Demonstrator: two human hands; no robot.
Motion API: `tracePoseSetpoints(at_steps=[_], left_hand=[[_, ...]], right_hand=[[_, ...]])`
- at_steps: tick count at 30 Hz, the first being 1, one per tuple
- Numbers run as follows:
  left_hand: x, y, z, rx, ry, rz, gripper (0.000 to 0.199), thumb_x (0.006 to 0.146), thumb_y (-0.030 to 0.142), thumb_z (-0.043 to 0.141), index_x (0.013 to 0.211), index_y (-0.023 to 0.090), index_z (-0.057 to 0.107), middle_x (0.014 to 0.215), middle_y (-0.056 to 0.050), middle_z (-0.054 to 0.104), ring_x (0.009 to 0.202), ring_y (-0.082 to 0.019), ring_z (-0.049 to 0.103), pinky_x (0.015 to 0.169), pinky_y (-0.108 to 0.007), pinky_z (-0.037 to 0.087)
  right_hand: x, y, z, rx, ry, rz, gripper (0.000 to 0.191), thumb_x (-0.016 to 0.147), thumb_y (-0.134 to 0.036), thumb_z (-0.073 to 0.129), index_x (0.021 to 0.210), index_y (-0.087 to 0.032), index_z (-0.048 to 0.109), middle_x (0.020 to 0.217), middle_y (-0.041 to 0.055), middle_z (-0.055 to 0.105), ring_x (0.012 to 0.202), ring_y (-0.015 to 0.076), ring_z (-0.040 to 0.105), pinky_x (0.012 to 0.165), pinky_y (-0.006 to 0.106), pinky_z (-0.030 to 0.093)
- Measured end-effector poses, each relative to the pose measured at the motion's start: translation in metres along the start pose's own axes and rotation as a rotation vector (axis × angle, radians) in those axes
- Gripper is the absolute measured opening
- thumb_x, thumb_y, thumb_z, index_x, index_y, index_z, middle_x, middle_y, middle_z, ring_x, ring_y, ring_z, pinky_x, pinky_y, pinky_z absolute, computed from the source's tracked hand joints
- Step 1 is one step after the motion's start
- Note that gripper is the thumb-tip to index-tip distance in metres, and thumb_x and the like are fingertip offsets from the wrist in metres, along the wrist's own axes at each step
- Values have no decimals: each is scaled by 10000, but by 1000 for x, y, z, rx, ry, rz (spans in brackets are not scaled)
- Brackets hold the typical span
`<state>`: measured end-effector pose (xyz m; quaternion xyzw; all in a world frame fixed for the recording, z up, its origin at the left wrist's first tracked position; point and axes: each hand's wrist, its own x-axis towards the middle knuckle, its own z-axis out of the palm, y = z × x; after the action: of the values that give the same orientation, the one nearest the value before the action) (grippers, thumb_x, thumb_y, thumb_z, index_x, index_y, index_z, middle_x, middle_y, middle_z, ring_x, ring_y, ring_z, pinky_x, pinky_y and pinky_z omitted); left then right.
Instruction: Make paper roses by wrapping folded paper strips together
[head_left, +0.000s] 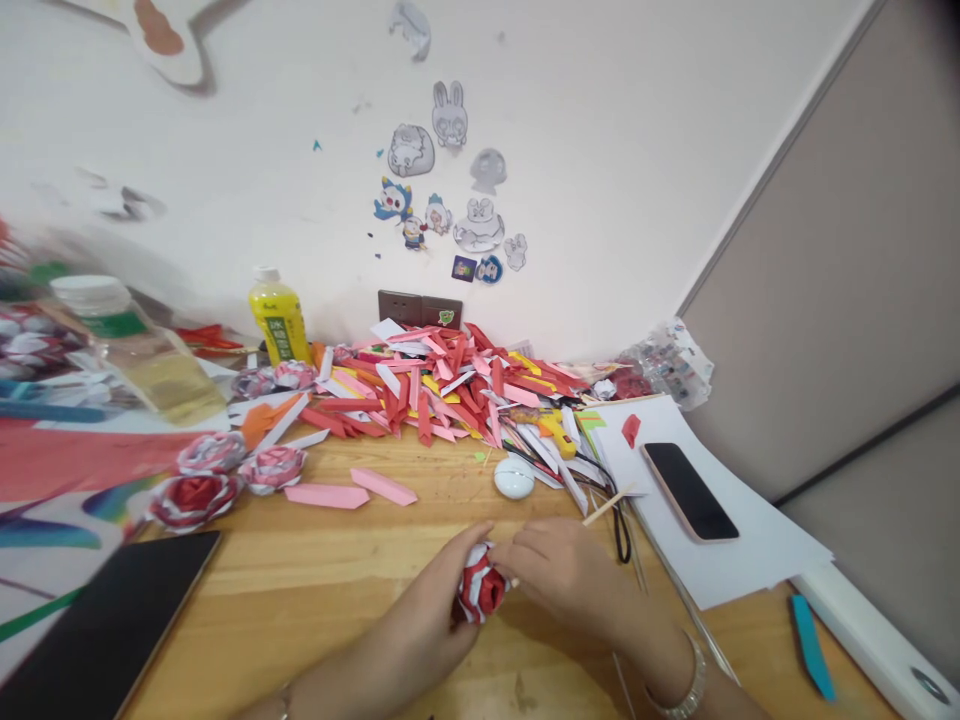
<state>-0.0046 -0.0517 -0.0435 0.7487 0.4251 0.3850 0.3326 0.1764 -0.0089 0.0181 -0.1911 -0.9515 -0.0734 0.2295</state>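
Seen from the front flower (489, 592), the bench (337, 575) has a strip pile (424, 395) at twelve o'clock, a phone (690, 492) on paper sheets (757, 565) at two, three flowers (193, 500) at ten.

We are looking at a bright scene under soft, even light, the white wall (615, 130) showing pale. We are seeing a faint shadow lying beneath our right hand (562, 570) on the wooden table (322, 590), and gloss shining on the egg-shaped object (514, 480). Leftward, we are getting softer detail and stretching, the clear bottle (161, 370) leaning outward.
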Motion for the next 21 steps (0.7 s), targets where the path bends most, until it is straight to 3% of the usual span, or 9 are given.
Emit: tracePoseSetpoints(at_steps=[5, 11, 21], left_hand=[[-1, 0, 0, -243, 54, -72, 542, 686, 58, 526, 1193, 195, 389, 1112, -89, 592, 1027, -215, 587, 887, -340, 489], [1, -1, -3, -432, 105, -102, 474, 777, 130, 510, 1234, 214, 420, 1285, -105, 518, 1186, -236, 493, 996, -389, 411], [0, -5, 6, -353, 33, -132, 584, 726, 92, 572, 1261, 214, 369, 1248, -106, 537, 1126, -238, 539, 952, -371, 453]], right_hand=[[3, -3, -6, 154, 43, 123, 198, 907, -178, 407, 907, -166, 605, 692, 31, 655, 575, 149, 553, 516, 251, 361], [6, -2, -12, 383, 64, 307, 220, 874, -151, 427, 936, -197, 633, 749, 9, 694, 644, 138, 600, 590, 229, 410], [6, -12, 0, 345, 110, 293, 188, 882, -191, 446, 858, -184, 632, 748, 23, 689, 656, 144, 603, 602, 238, 415]])
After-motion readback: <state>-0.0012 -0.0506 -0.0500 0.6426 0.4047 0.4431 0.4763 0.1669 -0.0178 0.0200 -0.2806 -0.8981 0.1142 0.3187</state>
